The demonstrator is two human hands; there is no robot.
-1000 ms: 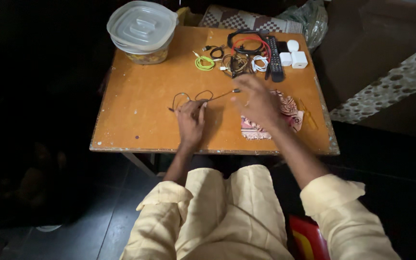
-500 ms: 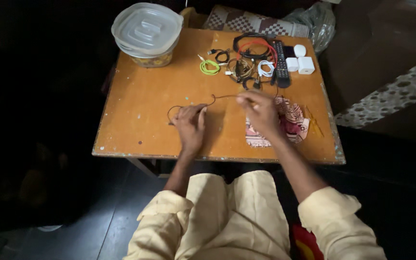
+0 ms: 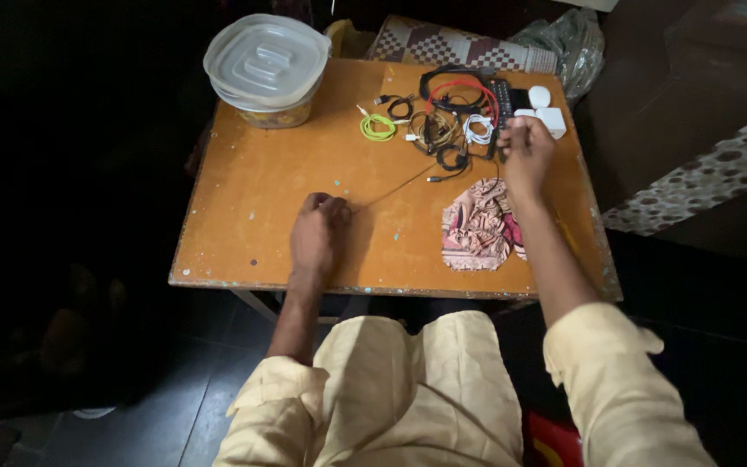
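where both fists clamp it, thin dark cable (image 3: 395, 188) runs taut: left hand (image 3: 318, 235), right hand (image 3: 525, 149).

Dim room, light falling on the orange table (image 3: 261, 199), dark surroundings, soft focus

A round clear plastic tub (image 3: 267, 69) with its lid on sits at the wooden table's (image 3: 261, 199) far left corner; no labels, signs or screens.

both hands (image 3: 320, 235) stretch a thin cable (image 3: 399, 184) taut.
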